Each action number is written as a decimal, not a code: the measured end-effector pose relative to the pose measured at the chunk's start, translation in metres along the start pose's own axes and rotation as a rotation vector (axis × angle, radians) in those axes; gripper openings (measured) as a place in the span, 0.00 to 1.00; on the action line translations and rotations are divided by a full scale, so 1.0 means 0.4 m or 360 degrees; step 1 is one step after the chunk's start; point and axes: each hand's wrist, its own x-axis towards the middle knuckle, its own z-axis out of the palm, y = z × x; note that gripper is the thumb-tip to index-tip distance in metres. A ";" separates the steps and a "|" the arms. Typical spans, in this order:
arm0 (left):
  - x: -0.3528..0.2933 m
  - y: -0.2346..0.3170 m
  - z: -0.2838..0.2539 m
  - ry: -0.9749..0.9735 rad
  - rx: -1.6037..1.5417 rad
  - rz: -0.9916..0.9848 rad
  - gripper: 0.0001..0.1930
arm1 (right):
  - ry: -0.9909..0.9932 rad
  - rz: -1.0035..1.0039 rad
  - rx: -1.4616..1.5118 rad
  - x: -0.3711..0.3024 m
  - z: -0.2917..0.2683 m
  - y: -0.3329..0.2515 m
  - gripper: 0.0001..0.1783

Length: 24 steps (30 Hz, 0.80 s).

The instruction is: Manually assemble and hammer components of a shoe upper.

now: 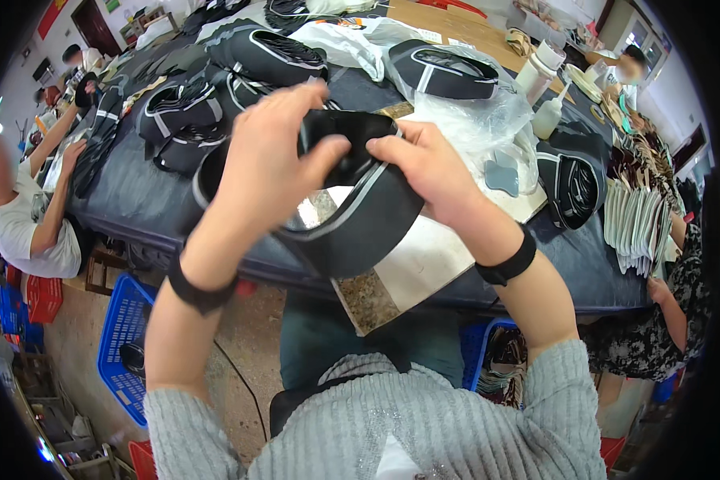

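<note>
A wide black band [360, 240] with a pale grey stripe along its edge curves in a loop between my hands above the table. My right hand [432, 164] pinches its upper right side between thumb and fingers. At the loop's left, my left hand [268, 152] is slightly blurred, its thumb spread apart from its fingers. Dark, shiny material shows between that thumb and fingers; whether they touch it is unclear. Part of the band is hidden behind my left hand. Below the loop lies a pale board [424, 260] with a mottled brown corner.
Several rolled black bands [268, 58] lie around the dark table [136, 196]. At the right are a white bottle [540, 70], a squeeze bottle [548, 118], clear plastic [476, 120] and stacked strips [636, 224]. A blue basket [120, 344] stands on the floor. Other people work nearby.
</note>
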 end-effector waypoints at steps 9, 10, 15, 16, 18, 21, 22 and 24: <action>0.074 -0.076 0.038 -0.0280 -0.1505 -0.0732 0.10 | 0.0051 -0.0073 0.0190 0.035 -0.070 -0.030 0.06; 0.071 -0.077 0.042 -0.0306 -0.1563 -0.0708 0.11 | 0.0064 -0.0117 0.0257 0.028 -0.067 -0.027 0.04; 0.057 -0.041 0.046 -0.0289 -0.1769 -0.0831 0.10 | 0.0044 -0.0095 0.0376 -0.006 -0.079 -0.024 0.06; 0.059 -0.040 0.045 -0.0336 -0.1791 -0.0841 0.10 | 0.0049 -0.0128 0.0410 -0.010 -0.075 -0.025 0.06; 0.059 -0.031 0.041 -0.0394 -0.1823 -0.0848 0.11 | 0.0067 -0.0159 0.0440 -0.022 -0.084 -0.023 0.07; 0.057 -0.025 0.019 -0.0521 -0.1655 -0.0791 0.08 | 0.0041 -0.0217 0.0201 -0.042 -0.085 -0.017 0.11; 0.054 -0.031 0.011 -0.0459 -0.1236 -0.0521 0.06 | 0.0062 -0.0305 0.0097 -0.057 -0.069 -0.016 0.16; 0.054 -0.026 0.003 -0.0133 -0.0823 -0.0022 0.07 | 0.0084 -0.0294 0.0265 -0.096 -0.039 -0.022 0.34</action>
